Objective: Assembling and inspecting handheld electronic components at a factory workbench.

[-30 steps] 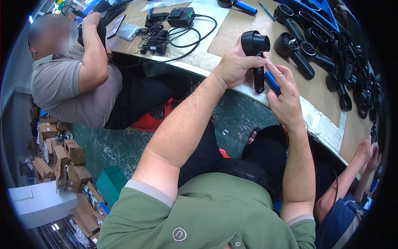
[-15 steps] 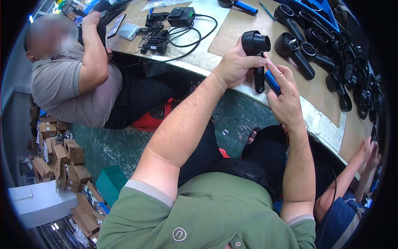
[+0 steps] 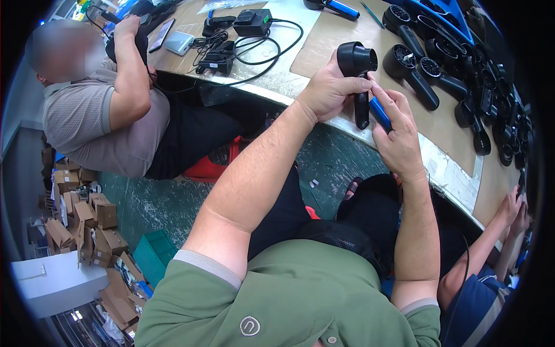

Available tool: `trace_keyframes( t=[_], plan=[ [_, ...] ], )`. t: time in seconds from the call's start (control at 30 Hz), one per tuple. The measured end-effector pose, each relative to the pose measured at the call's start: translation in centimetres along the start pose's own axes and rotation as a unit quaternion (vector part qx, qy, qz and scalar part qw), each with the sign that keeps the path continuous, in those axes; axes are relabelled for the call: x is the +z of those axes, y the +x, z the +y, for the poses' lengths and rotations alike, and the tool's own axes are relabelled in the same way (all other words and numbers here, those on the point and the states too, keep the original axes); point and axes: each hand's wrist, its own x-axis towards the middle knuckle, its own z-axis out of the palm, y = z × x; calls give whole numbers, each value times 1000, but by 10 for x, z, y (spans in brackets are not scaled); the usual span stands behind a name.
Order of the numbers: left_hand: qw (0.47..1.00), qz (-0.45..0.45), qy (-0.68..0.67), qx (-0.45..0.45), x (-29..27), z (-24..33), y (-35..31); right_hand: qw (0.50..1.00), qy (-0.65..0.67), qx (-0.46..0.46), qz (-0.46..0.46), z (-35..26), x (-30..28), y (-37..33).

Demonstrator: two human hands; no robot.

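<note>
My left hand [image 3: 329, 92] grips a black handheld fan [image 3: 354, 58] by its round head, with the thumb across the neck. The fan's slim handle [image 3: 362, 113] points down toward the table's near edge. In my right hand [image 3: 400, 133] is a blue cylinder that looks like a battery [image 3: 380, 114], held alongside the fan handle. My right index fingertip meets the fan near its neck, close to my left thumb. Fingers partly hide the cylinder's ends, so I cannot tell whether it touches the handle.
Many black fan bodies [image 3: 404, 63] lie on the table's right, near a blue bin [image 3: 457, 20]. Another fan with a blue cylinder [image 3: 342, 9] lies at the far edge. A charger [image 3: 252, 23] with cables stands left. Co-workers sit on both sides; cardboard boxes [image 3: 104, 211] fill the floor left.
My hands, the fan and the blue cylinder stay almost exactly where they were. The co-worker on the left shifts slightly.
</note>
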Motion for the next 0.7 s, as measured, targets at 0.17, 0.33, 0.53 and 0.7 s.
trace_keyframes(
  t=[0.17, 0.33, 0.53, 0.7],
  plan=[
    [1000, -3, 2, 7, -1, -1, 1, 1000, 0, 0, 0, 0, 0, 0],
    [1000, -2, 5, 7, 0, -1, 1, 1000, -1, -1, 0, 0, 0, 0],
    [1000, -3, 9, 14, -1, -3, 0, 1000, 4, 5, -1, -1, 0, 0],
    [1000, 1, 15, 21, -2, -4, 0, 1000, 6, 2, 1, 0, 0, 0]
  ],
)
